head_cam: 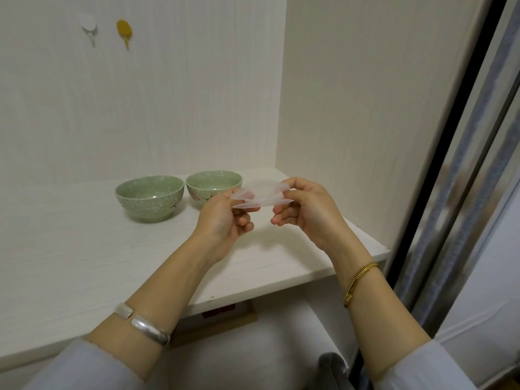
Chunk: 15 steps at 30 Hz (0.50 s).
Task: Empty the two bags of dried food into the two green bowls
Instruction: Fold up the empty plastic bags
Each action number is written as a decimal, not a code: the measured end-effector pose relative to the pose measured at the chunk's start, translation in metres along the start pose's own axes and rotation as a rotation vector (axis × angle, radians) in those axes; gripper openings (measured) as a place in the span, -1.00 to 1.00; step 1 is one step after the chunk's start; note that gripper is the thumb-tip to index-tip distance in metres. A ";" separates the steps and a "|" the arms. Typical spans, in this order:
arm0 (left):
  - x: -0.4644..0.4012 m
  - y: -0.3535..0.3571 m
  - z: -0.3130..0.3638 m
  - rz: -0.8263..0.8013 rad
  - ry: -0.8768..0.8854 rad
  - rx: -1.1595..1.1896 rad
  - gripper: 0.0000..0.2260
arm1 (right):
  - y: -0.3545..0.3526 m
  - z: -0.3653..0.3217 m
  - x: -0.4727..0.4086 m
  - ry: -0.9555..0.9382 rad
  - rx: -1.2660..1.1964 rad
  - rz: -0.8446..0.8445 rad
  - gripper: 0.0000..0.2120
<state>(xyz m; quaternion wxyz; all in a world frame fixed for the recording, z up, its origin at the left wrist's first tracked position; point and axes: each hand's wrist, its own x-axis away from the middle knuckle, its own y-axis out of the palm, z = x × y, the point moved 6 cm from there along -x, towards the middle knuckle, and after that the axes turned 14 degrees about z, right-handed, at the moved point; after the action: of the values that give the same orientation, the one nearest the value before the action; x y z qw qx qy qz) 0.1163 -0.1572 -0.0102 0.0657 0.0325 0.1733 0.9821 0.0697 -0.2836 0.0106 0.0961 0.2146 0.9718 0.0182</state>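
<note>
Both hands are reaching out over the white desk (pixel 84 249), holding a clear plastic bag (pixel 260 197) between them in the air, just right of the two green bowls. The left hand (pixel 225 218) is pinching the bag's left end with thumb and forefinger closed tight on the film, the other fingers curling loosely beneath. The right hand (pixel 304 206) is gripping the bag's right end the same way, its grip closed on the plastic at the top while the lower fingers are hanging half bent. The bag is lying nearly flat and looking translucent, with a faint reddish tint near its left end; whether anything is inside it is too blurred to tell. The left green bowl (pixel 149 198) is standing upright on the desk, and the right green bowl (pixel 209 188) is sitting just beside it, nearly touching, with the left hand partly covering its right edge. Both bowls are showing pale speckled glaze and a dark branch pattern, and their insides are appearing bare. A silver bangle (pixel 143 323) is resting on the left wrist and a gold bracelet (pixel 358 281) on the right. On the wall behind, a white hook (pixel 89 25) and a yellow hook (pixel 124 30) are hanging side by side.
</note>
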 end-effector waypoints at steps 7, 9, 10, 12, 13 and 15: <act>0.004 0.005 0.003 0.009 0.207 -0.112 -0.68 | -0.009 -0.003 0.003 0.050 -0.100 0.101 -0.83; 0.008 0.007 0.005 -0.004 0.226 -0.057 -0.69 | -0.011 -0.007 0.003 -0.019 -0.052 0.089 -0.85; 0.011 0.009 0.007 -0.019 0.219 -0.012 -0.72 | -0.012 -0.009 0.005 -0.049 -0.020 0.080 -0.85; 0.015 0.011 0.008 -0.046 0.210 0.035 -0.81 | -0.015 -0.011 0.008 -0.092 0.039 0.080 -0.87; 0.017 0.013 0.009 -0.049 0.223 0.011 -0.85 | -0.017 -0.012 0.009 -0.108 0.058 0.087 -0.84; 0.021 0.016 0.008 -0.048 0.276 -0.094 -0.85 | -0.022 -0.012 0.012 -0.135 0.074 0.119 -0.76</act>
<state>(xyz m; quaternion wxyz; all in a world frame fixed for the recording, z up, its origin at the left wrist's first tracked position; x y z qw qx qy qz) 0.0942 -0.1666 0.0034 0.0662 -0.1099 0.1351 0.9825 0.0475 -0.2984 0.0189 0.1522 0.2760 0.9487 -0.0265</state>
